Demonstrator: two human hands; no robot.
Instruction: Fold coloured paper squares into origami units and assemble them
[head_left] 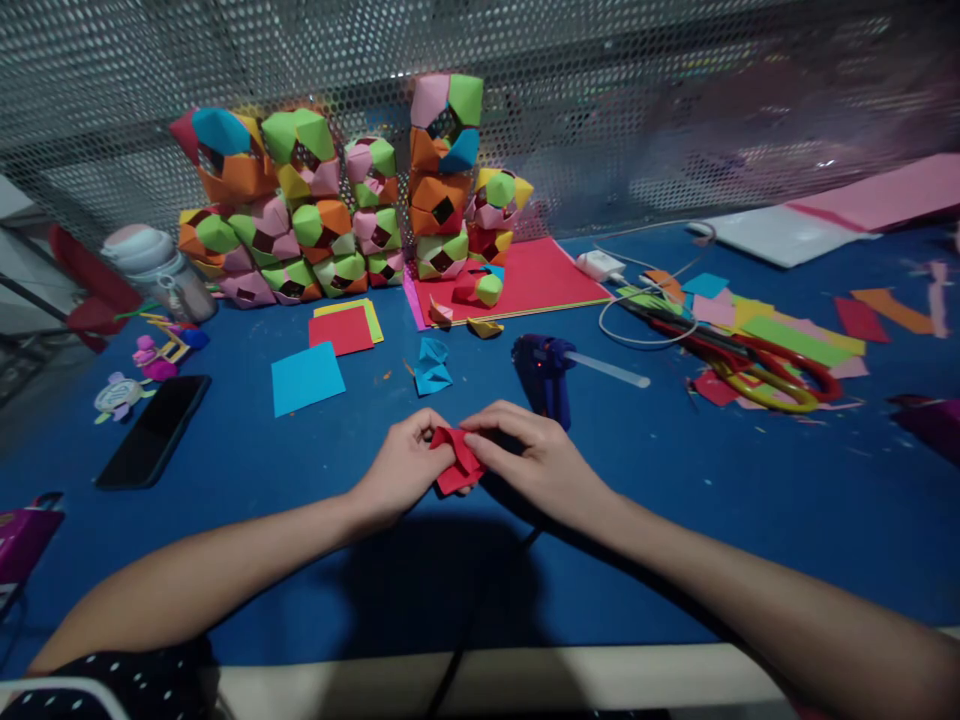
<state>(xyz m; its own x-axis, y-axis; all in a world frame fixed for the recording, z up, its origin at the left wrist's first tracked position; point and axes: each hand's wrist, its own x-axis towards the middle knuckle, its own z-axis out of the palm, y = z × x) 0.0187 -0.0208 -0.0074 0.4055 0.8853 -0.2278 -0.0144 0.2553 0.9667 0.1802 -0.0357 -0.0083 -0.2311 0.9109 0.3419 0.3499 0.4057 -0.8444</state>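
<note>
My left hand (401, 465) and my right hand (525, 455) meet over the blue table (750, 500) and both pinch a partly folded red paper piece (457, 462). The paper rests low, close to the table surface. Just behind my right hand stands a blue glue gun (546, 372) with a clear glue stick (607, 369) poking out to the right. A folded light-blue paper piece (432, 366) lies a little beyond my hands.
Stacked multicoloured folded paper cubes (337, 205) line the back by a mesh wall. Flat sheets: blue (307, 378), red (341, 330), large red (536, 278). A black phone (154, 430) lies left, a bottle (161, 270) behind. Red-and-yellow scissors (757, 365) and paper scraps sit right, with a white charger (598, 264).
</note>
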